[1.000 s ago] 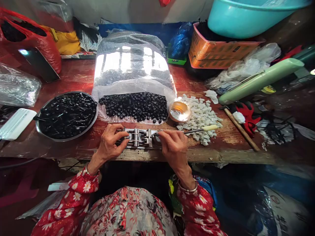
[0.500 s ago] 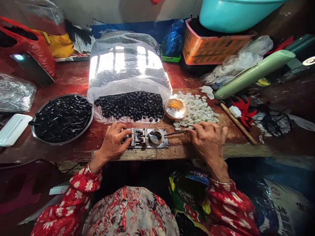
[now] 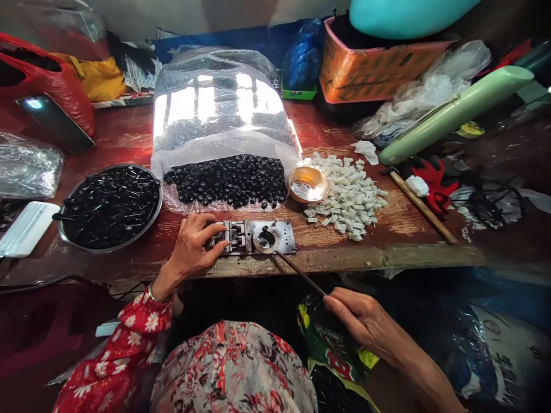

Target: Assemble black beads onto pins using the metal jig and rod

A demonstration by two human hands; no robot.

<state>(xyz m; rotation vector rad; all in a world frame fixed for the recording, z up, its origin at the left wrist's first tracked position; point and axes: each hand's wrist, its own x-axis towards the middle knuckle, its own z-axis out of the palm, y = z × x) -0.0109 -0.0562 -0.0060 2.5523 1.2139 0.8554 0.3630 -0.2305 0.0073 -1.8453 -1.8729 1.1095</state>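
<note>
A small metal jig (image 3: 253, 237) is fixed at the near edge of the wooden table (image 3: 400, 229). My left hand (image 3: 193, 246) rests on the jig's left end, fingers curled and pressing on its clamp part. My right hand (image 3: 365, 321) is below the table edge, closed round the end of the jig's thin lever rod (image 3: 299, 273), which slants down from the round ring on the jig. Behind the jig lies a clear bag of black beads (image 3: 228, 180). A small brass bowl (image 3: 307, 184) sits beside a pile of white pieces (image 3: 350, 198).
A metal pan of black beads with pins (image 3: 109, 206) is at the left. A wooden stick (image 3: 422, 207), red gloves, a green tube (image 3: 456, 115), an orange box (image 3: 370, 66) and plastic bags crowd the right and back. A white tray (image 3: 26, 228) lies far left.
My right hand swung the lever rod from pointing right across the table to down toward me, below the table edge. My left hand stayed on the jig.
</note>
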